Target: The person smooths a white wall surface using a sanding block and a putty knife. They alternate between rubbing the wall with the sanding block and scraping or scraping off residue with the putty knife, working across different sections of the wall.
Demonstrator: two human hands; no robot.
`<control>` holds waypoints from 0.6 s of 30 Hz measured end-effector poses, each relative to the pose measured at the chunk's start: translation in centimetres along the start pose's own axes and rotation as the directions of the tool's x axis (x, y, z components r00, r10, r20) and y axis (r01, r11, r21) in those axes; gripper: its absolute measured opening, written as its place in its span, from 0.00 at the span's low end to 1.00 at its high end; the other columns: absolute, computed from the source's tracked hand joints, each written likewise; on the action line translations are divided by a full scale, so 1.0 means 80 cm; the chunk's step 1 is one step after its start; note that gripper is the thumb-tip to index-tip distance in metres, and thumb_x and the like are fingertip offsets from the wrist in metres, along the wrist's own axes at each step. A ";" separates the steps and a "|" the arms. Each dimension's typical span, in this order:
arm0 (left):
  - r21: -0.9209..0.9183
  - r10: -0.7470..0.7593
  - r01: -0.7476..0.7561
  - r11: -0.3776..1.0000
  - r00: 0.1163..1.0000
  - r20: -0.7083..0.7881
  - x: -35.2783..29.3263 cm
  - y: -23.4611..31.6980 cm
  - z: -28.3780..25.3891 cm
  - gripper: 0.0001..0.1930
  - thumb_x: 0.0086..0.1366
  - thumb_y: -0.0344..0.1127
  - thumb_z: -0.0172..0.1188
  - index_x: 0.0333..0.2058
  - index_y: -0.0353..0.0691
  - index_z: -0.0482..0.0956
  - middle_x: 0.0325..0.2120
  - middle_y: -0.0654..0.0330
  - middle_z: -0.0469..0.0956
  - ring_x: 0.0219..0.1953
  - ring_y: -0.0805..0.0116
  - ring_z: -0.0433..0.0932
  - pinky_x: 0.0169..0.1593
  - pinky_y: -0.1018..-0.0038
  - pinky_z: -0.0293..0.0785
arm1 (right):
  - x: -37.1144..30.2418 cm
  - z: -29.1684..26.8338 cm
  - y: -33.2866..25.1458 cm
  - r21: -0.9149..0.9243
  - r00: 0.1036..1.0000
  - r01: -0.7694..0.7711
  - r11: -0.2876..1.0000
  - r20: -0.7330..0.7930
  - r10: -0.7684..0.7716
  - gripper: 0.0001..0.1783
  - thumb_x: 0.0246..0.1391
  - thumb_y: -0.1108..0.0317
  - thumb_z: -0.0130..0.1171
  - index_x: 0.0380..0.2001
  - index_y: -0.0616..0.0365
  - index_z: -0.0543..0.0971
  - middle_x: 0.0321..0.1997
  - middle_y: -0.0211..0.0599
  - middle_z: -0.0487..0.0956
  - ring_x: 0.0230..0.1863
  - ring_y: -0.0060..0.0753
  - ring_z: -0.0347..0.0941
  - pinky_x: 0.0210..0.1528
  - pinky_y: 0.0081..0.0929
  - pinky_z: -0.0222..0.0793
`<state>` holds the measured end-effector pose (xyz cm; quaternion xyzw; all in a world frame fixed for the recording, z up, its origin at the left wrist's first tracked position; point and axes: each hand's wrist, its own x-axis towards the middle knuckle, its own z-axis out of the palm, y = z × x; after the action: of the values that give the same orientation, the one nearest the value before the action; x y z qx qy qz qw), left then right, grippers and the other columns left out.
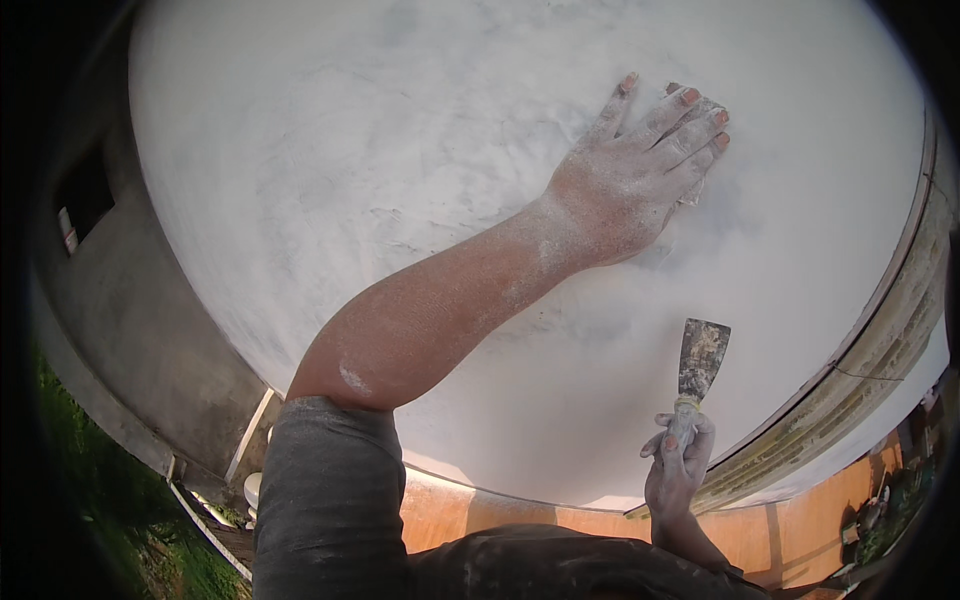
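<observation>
My left hand (640, 170), coated in white dust, presses a dusty folded piece of sandpaper (707, 106) flat against the white wall (430, 130). Its little finger stands apart from the others, and the thumb is hidden beneath the palm. Most of the sandpaper lies covered by the fingers; only its edges show. Lower down on the right, my right hand (680, 465) is closed around the handle of a putty knife (704, 358). The knife's blade, stained with dried filler, points upward and looks apart from the wall.
Patchy grey and white filler covers the wall. A weathered ledge (850, 390) curves along the right. To the left stands a grey wall (170, 330) with a dark opening (87, 200). Grass (110, 480) lies at lower left, and an orange surface (600, 522) runs below.
</observation>
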<state>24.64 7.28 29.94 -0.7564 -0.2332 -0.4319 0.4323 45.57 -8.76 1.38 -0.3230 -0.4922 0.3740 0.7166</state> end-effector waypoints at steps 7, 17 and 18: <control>0.192 -0.189 0.226 0.955 0.963 -0.193 0.019 -0.019 0.040 0.22 0.74 0.40 0.53 0.65 0.50 0.71 0.68 0.69 0.67 0.73 0.69 0.58 0.74 0.41 0.51 | -0.011 -0.002 0.010 0.004 0.998 0.058 0.998 -0.026 -0.058 0.24 0.68 0.65 0.58 0.60 0.56 0.60 0.57 0.45 0.71 0.53 0.33 0.74 0.35 0.27 0.79; 0.315 0.009 0.033 0.949 0.992 -0.130 0.046 -0.041 0.049 0.21 0.77 0.46 0.48 0.65 0.55 0.72 0.66 0.72 0.70 0.70 0.68 0.65 0.75 0.46 0.54 | -0.018 0.011 0.012 -0.033 0.994 0.066 0.997 -0.081 -0.069 0.23 0.69 0.65 0.57 0.59 0.57 0.60 0.57 0.48 0.71 0.48 0.33 0.76 0.36 0.27 0.79; 0.210 0.075 -0.062 0.976 0.996 -0.053 0.034 -0.039 0.057 0.21 0.77 0.45 0.48 0.65 0.54 0.72 0.66 0.71 0.70 0.71 0.67 0.64 0.75 0.46 0.53 | -0.016 0.012 0.011 -0.017 0.995 0.060 0.998 -0.075 -0.061 0.23 0.69 0.65 0.57 0.59 0.57 0.60 0.56 0.49 0.72 0.46 0.32 0.76 0.36 0.27 0.79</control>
<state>25.84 12.75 32.56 -0.7011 -0.2377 -0.4126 0.5308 44.13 -9.34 0.34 -0.3270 -0.4769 0.3360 0.7434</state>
